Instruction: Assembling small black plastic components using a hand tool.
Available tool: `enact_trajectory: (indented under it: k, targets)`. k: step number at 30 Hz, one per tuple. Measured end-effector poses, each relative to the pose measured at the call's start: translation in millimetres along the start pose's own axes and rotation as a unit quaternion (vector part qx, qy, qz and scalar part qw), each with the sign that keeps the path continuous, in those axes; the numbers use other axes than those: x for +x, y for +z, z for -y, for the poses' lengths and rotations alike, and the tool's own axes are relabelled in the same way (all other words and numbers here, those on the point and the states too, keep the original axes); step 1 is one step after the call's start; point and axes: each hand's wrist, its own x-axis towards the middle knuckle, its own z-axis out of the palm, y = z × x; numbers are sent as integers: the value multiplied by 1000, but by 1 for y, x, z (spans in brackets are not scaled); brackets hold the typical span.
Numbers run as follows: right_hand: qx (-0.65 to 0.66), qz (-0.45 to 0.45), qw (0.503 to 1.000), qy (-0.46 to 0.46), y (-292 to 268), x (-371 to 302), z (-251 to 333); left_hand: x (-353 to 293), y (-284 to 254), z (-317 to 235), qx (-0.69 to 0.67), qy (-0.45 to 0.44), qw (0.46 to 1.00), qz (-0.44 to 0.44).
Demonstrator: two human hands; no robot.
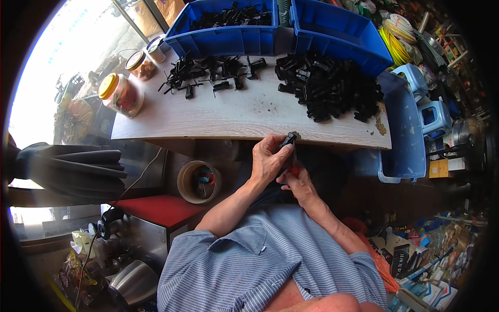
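Left fingers (273,141) pinch a black part (287,140) at the bench (208,118)'s front edge, right fingers (294,181) grip a red-handled tool (295,170) — seemingly mid-job; black heaps (332,86) remain toward the back edge — finished or not, unclear.

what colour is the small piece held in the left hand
The small piece is black, seen best in the head view.
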Motion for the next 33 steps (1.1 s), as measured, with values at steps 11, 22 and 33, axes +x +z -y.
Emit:
enact_trajectory:
  k: [11, 22, 33]
  targets:
    - [89, -5, 996, 17, -8, 6, -14, 1, 20, 1, 136, 78, 988, 3]
    - [252, -103, 962, -16, -28, 9, -5, 112, 103, -76, 237, 257, 935, 57]
    - [236, -106, 966, -7, -29, 2, -13, 123, -62, -87, 571, 383, 690, -225]
